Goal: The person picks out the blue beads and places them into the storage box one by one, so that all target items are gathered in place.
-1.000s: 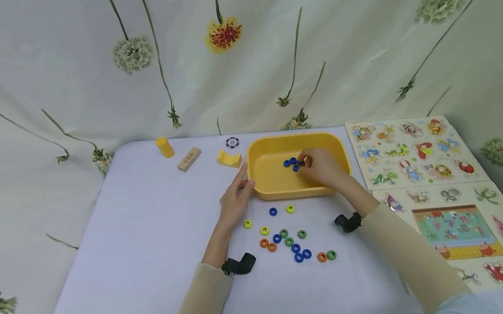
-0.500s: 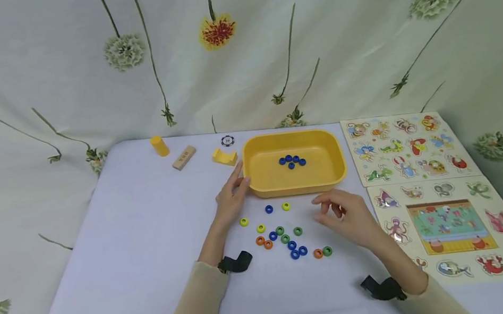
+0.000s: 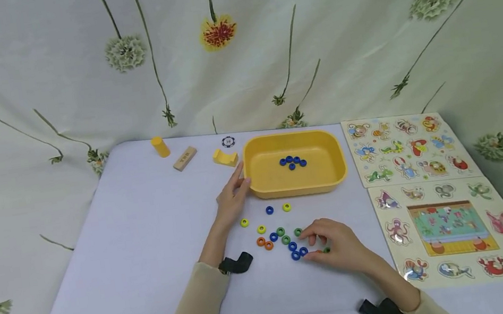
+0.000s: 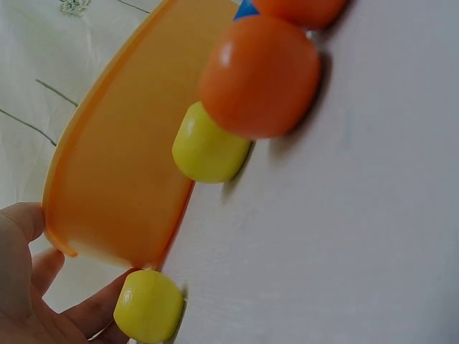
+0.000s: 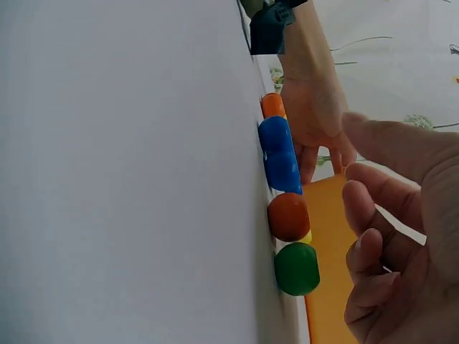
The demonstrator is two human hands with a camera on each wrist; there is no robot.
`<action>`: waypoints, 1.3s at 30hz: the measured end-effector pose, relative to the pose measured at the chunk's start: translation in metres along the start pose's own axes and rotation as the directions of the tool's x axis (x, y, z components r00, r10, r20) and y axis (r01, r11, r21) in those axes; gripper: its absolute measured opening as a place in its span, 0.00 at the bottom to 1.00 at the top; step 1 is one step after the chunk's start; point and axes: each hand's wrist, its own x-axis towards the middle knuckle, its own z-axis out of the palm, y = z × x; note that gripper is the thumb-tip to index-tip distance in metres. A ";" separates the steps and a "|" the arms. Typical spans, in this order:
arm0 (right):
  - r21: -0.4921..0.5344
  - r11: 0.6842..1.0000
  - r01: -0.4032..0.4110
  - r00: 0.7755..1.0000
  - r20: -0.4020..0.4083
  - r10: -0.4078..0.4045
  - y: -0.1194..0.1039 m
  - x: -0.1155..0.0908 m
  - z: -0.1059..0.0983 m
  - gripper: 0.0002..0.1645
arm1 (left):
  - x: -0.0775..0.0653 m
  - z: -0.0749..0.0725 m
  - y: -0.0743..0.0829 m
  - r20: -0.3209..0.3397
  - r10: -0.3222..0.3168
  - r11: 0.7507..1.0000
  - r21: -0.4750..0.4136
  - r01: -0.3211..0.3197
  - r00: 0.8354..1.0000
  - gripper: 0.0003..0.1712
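In the head view my left hand (image 3: 230, 197) lies along the left end of a yellow tray (image 3: 300, 191), its fingers touching the wall. Five-odd blue beads are avoided here: several blue beads (image 3: 289, 159) sit together inside the tray. My right hand (image 3: 338, 246) hovers over the loose beads in front, thumb and index finger apart around a pair of blue beads (image 3: 303, 251). The right wrist view shows nothing between those fingers; an orange bead (image 5: 289, 217) and a green bead (image 5: 297, 269) lie beside them. A yellow bead (image 4: 149, 306) is close to my left fingers.
More beads, yellow (image 3: 286, 207), green (image 3: 281, 231) and orange (image 3: 260, 241), are scattered before the tray. Two picture puzzle boards (image 3: 430, 193) lie at right. Behind left are a yellow cylinder (image 3: 160, 146), a wooden block (image 3: 185, 158), a yellow curved block (image 3: 225, 157) and a round chip (image 3: 228, 141).
My right hand has let go of a blue bead in the tray, come out, and moved down and left over the loose beads. My left hand stays at the tray.
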 end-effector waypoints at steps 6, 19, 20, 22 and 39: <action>-0.080 0.993 -0.084 0.993 0.074 0.090 0.011 -0.003 0.012 0.18 | -0.001 0.000 0.000 0.001 -0.005 1.000 0.010 0.005 1.000 0.31; -0.079 0.996 -0.050 0.998 -0.038 0.047 0.007 0.012 -0.008 0.13 | 0.000 0.000 0.000 0.002 0.000 1.000 0.012 0.000 1.000 0.30; -0.080 0.996 -0.050 0.998 -0.053 0.046 0.007 0.019 -0.016 0.13 | 0.000 0.000 0.000 0.001 0.002 1.000 0.012 -0.002 1.000 0.30; -0.099 0.993 -0.059 0.995 -0.081 0.051 0.008 0.038 -0.033 0.12 | 0.000 0.000 0.000 -0.002 -0.004 1.000 0.006 0.004 1.000 0.30; -0.387 0.859 -0.335 0.921 0.060 0.385 0.074 0.149 -0.046 0.12 | 0.000 0.000 -0.004 -0.007 -0.012 1.000 0.004 0.012 1.000 0.29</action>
